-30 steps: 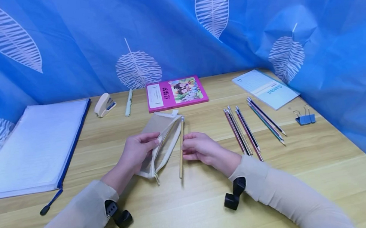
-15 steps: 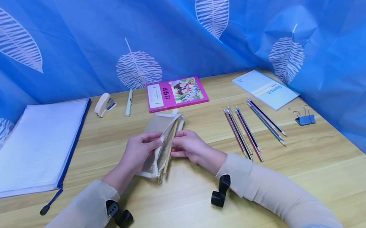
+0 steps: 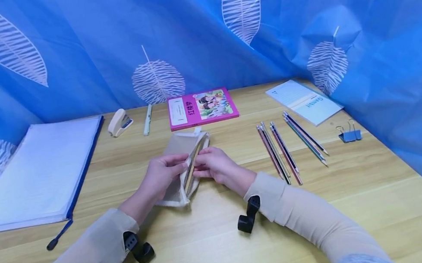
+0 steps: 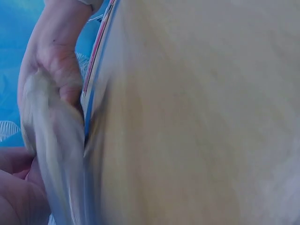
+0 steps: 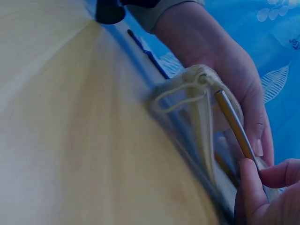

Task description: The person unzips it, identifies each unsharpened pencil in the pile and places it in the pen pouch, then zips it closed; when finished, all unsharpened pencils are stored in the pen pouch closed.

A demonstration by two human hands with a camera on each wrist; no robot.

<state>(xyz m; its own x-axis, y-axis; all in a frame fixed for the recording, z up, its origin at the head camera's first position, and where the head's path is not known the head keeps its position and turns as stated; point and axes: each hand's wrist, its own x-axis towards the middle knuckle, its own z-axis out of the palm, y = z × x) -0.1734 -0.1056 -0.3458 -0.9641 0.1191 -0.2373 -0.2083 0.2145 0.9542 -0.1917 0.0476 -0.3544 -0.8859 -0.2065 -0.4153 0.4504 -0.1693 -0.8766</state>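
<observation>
My left hand (image 3: 161,176) grips the near-left side of a beige zip pouch (image 3: 173,146), whose mouth gapes upward to the right. Between the thumb and fingers of my right hand (image 3: 216,164) is a yellowish wooden pencil (image 5: 236,124), lying lengthwise along the opening. In the right wrist view, its flat end rises beside the zip end and looped cord, and the right thumb and fingertips (image 5: 251,180) pinch it lower down. The left wrist view is blurred; pouch fabric (image 4: 61,140) spans the space between both hands there.
Several striped pencils (image 3: 276,152) lie right of the hands, more (image 3: 305,138) beyond them. Farther back are a pink book (image 3: 203,108), a notepad (image 3: 305,102), a pale pen (image 3: 147,119) and a stapler (image 3: 119,123). A binder clip (image 3: 350,135) sits right, a zip folder (image 3: 40,172) left.
My right hand has moved left with the pencil, from beside the pouch into its opening. The left hand keeps its grip on the pouch.
</observation>
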